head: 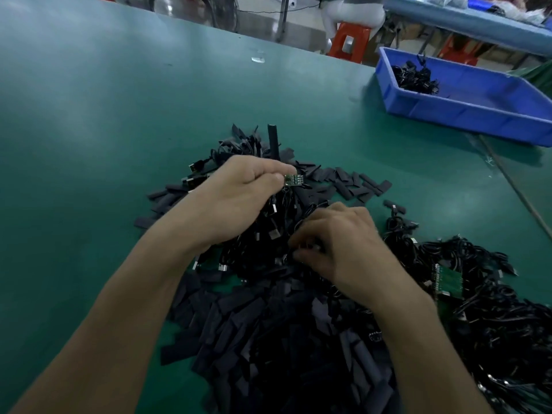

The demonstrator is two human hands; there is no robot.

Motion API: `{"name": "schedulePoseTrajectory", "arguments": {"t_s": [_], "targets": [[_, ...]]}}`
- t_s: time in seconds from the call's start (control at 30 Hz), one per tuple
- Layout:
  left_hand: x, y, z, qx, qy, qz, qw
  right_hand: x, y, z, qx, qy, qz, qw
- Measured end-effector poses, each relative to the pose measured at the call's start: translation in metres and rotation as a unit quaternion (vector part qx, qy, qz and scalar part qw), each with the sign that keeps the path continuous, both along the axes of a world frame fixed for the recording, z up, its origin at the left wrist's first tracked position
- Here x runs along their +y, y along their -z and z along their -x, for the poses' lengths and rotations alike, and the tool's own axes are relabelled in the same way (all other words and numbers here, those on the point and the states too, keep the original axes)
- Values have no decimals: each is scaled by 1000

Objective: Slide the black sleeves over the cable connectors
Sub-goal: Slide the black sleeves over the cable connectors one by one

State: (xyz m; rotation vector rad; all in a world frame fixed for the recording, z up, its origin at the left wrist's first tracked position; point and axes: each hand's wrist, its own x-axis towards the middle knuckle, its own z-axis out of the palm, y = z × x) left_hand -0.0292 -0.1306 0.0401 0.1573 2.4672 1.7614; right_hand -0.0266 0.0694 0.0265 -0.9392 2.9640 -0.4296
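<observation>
Head view, green bench [89, 115]. Left hand [236, 201] raised over pile, thumb and forefinger pinching small green connector board [293, 179]. Black sleeves [263, 333] heaped loose below and between both arms. Right hand [346, 252] curled down into tangled cables [501, 324]; can't tell what's pinched. Blue bin [478, 115] far right. Probably light, soft, flattened sleeves; best pinched at edges to open the mouth, board held by its sides.
</observation>
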Motion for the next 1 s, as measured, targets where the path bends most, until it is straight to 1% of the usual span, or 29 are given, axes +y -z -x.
{"name": "schedulePoseTrajectory", "arguments": {"t_s": [0.1,0.2,0.3,0.5,0.63,0.77,0.83,0.9,1.0], "targets": [[-1,1,0,46,-3,1,999,-13,14,-4,-34,-2,-61,998],[-1,-2,-1,71,-15,-52,996,-21,29,-4,-50,3,-94,994],[-1,-4,-1,76,-43,-82,993,-21,39,-6,-43,24,-60,997],[0,-3,-2,92,-73,-70,991,-11,42,-10,-21,55,29,998],[1,0,-1,104,-79,-67,989,-8,36,-8,-38,40,-18,998],[4,2,-1,102,-74,-60,990,-18,41,-14,-9,33,-47,998],[3,3,-1,101,-70,-54,991,-20,44,-17,5,40,-34,999],[3,4,0,99,-66,-48,992,-17,44,-17,12,56,1,998],[2,4,1,98,-68,-47,992,-11,39,-11,7,80,104,991]]}}
